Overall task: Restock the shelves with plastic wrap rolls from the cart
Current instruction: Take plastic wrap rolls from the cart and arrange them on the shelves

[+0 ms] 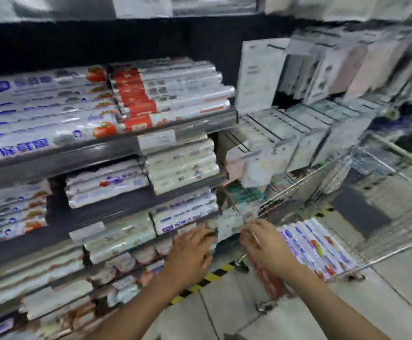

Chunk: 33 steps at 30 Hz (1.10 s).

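Observation:
The view is blurred. Plastic wrap rolls fill the shelves (96,155) on the left: blue-labelled rolls (40,111) and red-labelled rolls (168,94) on the upper shelf, pale ones below. A wire cart (322,182) stands at the right with several blue-and-white rolls (320,249) lying in it. Between the shelf's right end and the cart, a pale plastic wrap roll (228,225) sits between my hands. My left hand (190,251) curls over its shelf-side end, and my right hand (263,244) grips its cart-side end.
White boxed goods (295,133) fill the neighbouring shelf section at the back right. A red-labelled pack (267,280) lies low under my right wrist. Cart wheels (241,265) stand on the tiled floor beside yellow-black tape (212,274).

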### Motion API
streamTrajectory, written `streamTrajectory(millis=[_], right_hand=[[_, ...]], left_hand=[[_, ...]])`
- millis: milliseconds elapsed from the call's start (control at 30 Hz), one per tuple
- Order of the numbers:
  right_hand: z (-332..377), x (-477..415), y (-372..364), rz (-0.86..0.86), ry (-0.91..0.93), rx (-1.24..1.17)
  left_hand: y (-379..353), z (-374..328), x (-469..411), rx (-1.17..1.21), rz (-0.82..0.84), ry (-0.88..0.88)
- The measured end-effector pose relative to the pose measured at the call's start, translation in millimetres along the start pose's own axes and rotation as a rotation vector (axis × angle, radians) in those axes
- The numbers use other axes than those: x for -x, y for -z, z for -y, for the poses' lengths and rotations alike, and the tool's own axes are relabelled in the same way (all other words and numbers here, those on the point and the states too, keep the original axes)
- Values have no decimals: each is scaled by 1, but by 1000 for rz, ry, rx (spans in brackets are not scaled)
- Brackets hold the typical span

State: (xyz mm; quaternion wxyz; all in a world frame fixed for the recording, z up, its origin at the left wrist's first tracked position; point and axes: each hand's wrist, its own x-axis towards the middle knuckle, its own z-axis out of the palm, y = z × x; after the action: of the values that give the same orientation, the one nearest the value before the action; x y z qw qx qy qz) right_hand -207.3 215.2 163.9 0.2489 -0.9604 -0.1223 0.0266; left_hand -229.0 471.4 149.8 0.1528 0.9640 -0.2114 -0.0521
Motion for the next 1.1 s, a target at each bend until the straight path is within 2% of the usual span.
streamTrajectory(millis=[200,400,633,933,1100], right_hand=[[-92,85,0,63,-183,-30],[-172,109,14,183,-415,-103],[-260,72,10,225,-521,-87],[-362,7,-15,430,-618,-102],[-418,-32,-48,583,-623,-81]], left_hand=[[-81,-82,-49,-6,169,-114],[-127,-131,-104,2,329,-175],[-175,-151,-176,33,409,-164],[-235,-135,-260,-6,528,-127],[-265,-113,-296,9,426,-16]])
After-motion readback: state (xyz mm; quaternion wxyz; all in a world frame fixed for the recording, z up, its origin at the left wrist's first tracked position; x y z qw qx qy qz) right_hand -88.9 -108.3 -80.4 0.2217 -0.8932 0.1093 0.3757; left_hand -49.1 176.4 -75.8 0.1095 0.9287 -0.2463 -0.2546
